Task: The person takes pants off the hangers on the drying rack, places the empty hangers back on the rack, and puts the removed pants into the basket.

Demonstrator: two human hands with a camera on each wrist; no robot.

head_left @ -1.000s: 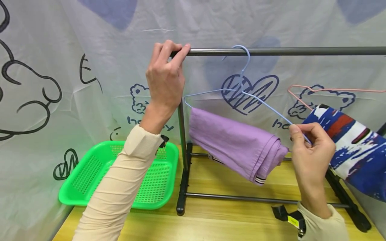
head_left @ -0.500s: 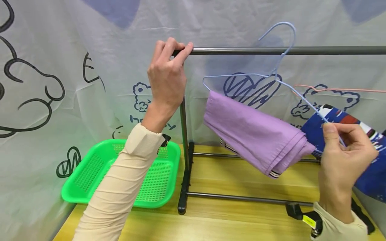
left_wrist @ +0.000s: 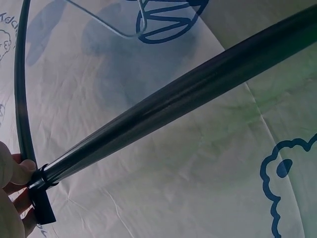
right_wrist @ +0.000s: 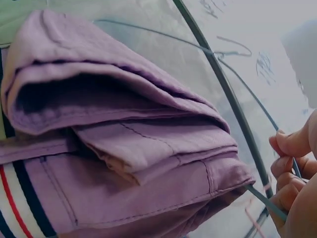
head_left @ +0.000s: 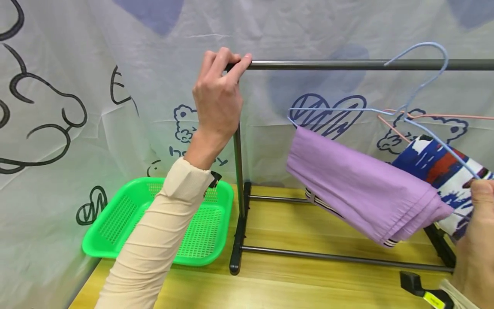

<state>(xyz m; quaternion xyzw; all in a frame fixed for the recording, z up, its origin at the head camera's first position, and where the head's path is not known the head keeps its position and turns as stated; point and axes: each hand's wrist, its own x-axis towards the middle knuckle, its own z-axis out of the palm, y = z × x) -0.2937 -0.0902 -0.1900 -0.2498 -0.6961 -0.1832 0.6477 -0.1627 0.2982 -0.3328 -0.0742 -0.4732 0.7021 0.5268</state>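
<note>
My left hand (head_left: 218, 96) grips the left corner of the black rack's top rail (head_left: 316, 65); the left wrist view shows its fingers round the end of the rail (left_wrist: 148, 111). At the right edge, my right hand (head_left: 476, 240) pinches the right corner of a light blue clothes hanger (head_left: 436, 133). Thumb and fingers of that hand (right_wrist: 297, 168) close on the wire in the right wrist view. Folded purple trousers (head_left: 359, 184) with striped trim hang over the hanger's lower bar, tilted down to the right. The hook overlaps the rail; whether it bears on it, I cannot tell.
Behind on the right, a blue, white and red garment (head_left: 436, 159) hangs on a pink hanger (head_left: 455, 116). A green plastic basket (head_left: 200, 236) stands on the wooden table (head_left: 270, 287) left of the rack. A printed curtain (head_left: 127, 150) lies behind everything.
My right hand has moved right with the hanger and trousers. The hook rose above the rail half a second ago and is now lower. My left hand keeps its grip on the rack corner.
</note>
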